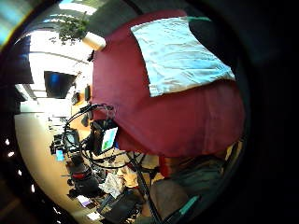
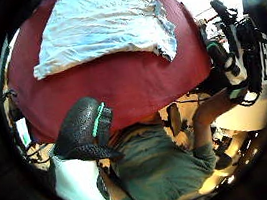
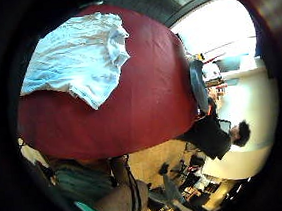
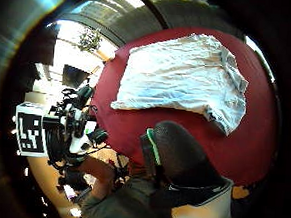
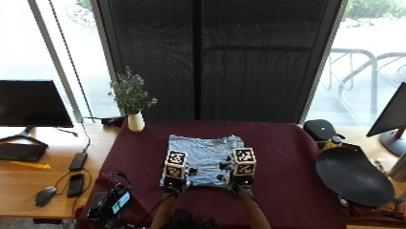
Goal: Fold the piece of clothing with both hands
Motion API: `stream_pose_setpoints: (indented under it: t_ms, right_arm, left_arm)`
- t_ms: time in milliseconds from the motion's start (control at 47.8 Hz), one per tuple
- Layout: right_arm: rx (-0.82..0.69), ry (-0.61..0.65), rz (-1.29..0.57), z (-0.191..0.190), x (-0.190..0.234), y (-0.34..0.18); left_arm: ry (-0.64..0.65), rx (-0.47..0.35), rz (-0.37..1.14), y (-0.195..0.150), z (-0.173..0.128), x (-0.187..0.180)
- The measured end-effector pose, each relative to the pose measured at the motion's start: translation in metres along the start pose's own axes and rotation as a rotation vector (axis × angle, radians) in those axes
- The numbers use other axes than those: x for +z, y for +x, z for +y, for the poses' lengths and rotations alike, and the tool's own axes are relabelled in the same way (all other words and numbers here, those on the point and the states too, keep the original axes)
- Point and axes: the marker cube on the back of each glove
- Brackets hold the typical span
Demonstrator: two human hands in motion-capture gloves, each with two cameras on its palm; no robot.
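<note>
A light blue garment [image 5: 204, 160] lies flat in a rough rectangle in the middle of the maroon table [image 5: 285, 157]. My left hand [image 5: 174, 184] and right hand [image 5: 242, 183] hover side by side above the garment's near edge, close to my body. From the palm views the whole garment [image 2: 100, 26] [image 4: 182, 79] [image 1: 180, 53] [image 3: 76, 54] shows with no finger on it. Both hands hold nothing. A black gloved thumb [image 2: 84, 127] juts relaxed into the left thumb side palm view, and another thumb [image 4: 177, 156] into the right thumb side palm view.
A white vase of flowers [image 5: 135, 121] stands at the table's far left corner. A black round object [image 5: 352, 174] lies off the right edge. A small device with cables [image 5: 111, 202] sits at the near left corner. A wooden desk [image 5: 38, 176] with a monitor stands left.
</note>
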Motion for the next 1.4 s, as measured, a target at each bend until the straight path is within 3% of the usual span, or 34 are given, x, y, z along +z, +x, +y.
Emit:
stream_pose_setpoints:
  t_ms: [146,376,481,586,669,732,816,899,1004,1067,1129,1213,1297,1401]
  right_arm:
    - [-0.012,-0.066,0.063,-0.009,0.023,0.016]
    - [0.015,-0.202,0.013,-0.037,0.085,0.039]
    - [-0.013,-0.325,-0.034,-0.021,0.083,0.029]
    - [-0.019,-0.295,0.006,-0.029,0.097,0.024]
    - [-0.036,-0.303,0.013,-0.035,0.112,0.021]
    - [-0.045,-0.331,-0.030,-0.035,0.116,0.018]
    - [-0.066,-0.258,-0.067,-0.040,0.117,0.016]
    - [-0.071,-0.197,-0.046,-0.042,0.119,0.016]
    - [-0.080,-0.080,-0.029,-0.041,0.118,0.015]
    - [-0.073,-0.022,-0.011,-0.039,0.115,0.016]
    - [-0.107,0.012,-0.030,-0.035,0.112,0.012]
    - [-0.128,-0.024,-0.015,-0.039,0.131,0.019]
    - [-0.147,-0.130,0.032,-0.024,0.128,0.026]
    - [-0.252,-0.353,-0.005,0.008,0.102,0.027]
  left_arm:
    - [0.054,-0.021,0.001,-0.006,-0.010,0.013]
    - [-0.050,-0.039,0.014,-0.017,-0.047,0.068]
    - [-0.068,-0.062,-0.013,-0.019,-0.052,0.069]
    - [-0.279,-0.047,-0.039,-0.018,-0.041,0.086]
    - [-0.333,-0.035,-0.061,-0.016,-0.043,0.102]
    - [-0.230,-0.053,-0.088,-0.019,-0.054,0.108]
    - [0.004,-0.048,-0.140,-0.023,-0.072,0.108]
    - [0.000,-0.022,-0.137,-0.013,-0.055,0.104]
    - [0.241,-0.003,-0.217,-0.010,-0.062,0.102]
    - [0.300,0.010,-0.258,-0.008,-0.072,0.119]
    - [0.261,0.015,-0.310,-0.011,-0.080,0.145]
    - [0.173,0.042,-0.302,-0.007,-0.066,0.144]
    - [0.052,0.096,-0.250,-0.003,-0.036,0.127]
    - [-0.177,0.205,-0.172,-0.004,-0.005,0.107]
